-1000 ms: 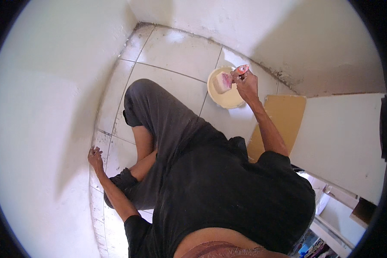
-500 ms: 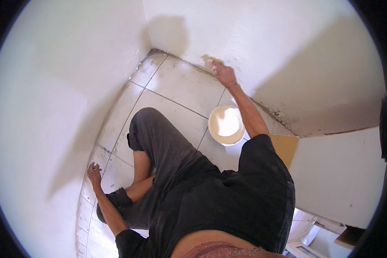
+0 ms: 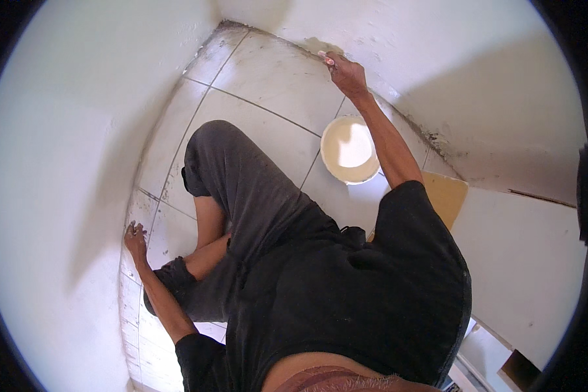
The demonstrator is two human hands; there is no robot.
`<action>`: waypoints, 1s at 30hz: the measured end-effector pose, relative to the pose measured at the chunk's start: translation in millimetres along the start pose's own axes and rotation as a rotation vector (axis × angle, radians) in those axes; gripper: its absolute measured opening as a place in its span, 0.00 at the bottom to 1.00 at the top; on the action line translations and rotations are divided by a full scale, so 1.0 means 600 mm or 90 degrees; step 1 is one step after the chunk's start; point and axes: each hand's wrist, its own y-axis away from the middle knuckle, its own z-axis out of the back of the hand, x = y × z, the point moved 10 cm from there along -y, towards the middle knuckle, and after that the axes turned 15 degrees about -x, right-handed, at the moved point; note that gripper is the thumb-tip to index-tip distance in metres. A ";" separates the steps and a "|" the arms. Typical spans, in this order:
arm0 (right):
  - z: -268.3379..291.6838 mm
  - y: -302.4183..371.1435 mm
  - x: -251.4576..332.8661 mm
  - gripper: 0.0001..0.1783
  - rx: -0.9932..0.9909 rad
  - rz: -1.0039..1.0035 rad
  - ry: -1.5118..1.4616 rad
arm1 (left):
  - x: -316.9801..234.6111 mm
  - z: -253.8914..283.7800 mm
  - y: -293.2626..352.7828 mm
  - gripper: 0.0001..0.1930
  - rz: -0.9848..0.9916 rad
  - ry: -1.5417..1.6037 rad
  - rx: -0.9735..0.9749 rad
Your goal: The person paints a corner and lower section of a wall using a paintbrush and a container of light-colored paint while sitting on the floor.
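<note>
My right hand [image 3: 347, 76] is stretched out to the foot of the far wall, its fingers closed round a small pale, pinkish thing [image 3: 326, 58] whose kind I cannot make out. Its tip is at the line where wall and floor meet, beside a shadow on the wall. Below that forearm a round white bucket [image 3: 330, 171] stands on the tiles, with creamy white stuff inside that glares in the light. Far to the left, my left hand [image 3: 136, 243] is low by the left wall, fingers apart and nothing seen in it.
White walls rise at the left [image 3: 59, 163] and far side [image 3: 424, 39], meeting in a corner with dirty edges. Pale floor tiles [image 3: 261, 78] run between them. A tan board [image 3: 445, 196] and a white panel [image 3: 516, 261] stand at the right. My bent legs take up the middle.
The whole view has shifted, so floor, bucket and hands appear higher. My right hand stays at the wall's foot, still closed. My left hand keeps by the left wall.
</note>
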 end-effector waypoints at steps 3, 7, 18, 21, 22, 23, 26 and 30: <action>-0.006 -0.013 -0.034 0.11 0.010 -0.017 0.071 | -0.012 0.003 0.001 0.22 0.022 0.013 -0.024; 0.108 -0.116 -0.004 0.10 -0.126 0.000 0.041 | 0.011 0.013 0.004 0.22 0.045 0.024 -0.020; 0.214 -0.127 0.084 0.23 -0.318 0.176 0.181 | 0.008 0.014 0.003 0.21 -0.014 0.045 -0.037; 0.092 -0.029 0.083 0.19 -0.171 0.164 0.107 | -0.006 0.022 0.013 0.21 -0.016 0.004 -0.041; 0.046 0.019 0.035 0.19 -0.122 0.130 0.226 | -0.034 0.004 0.001 0.21 -0.039 -0.009 -0.034; 0.008 0.041 0.042 0.19 -0.063 0.078 0.161 | -0.025 0.016 0.006 0.21 -0.048 -0.008 -0.042; -0.041 0.054 0.047 0.14 -0.041 0.076 -0.035 | -0.010 0.026 0.008 0.21 -0.062 0.020 -0.062; -0.038 -0.021 -0.018 0.13 0.020 0.000 0.010 | -0.040 -0.002 -0.006 0.22 -0.034 0.051 -0.055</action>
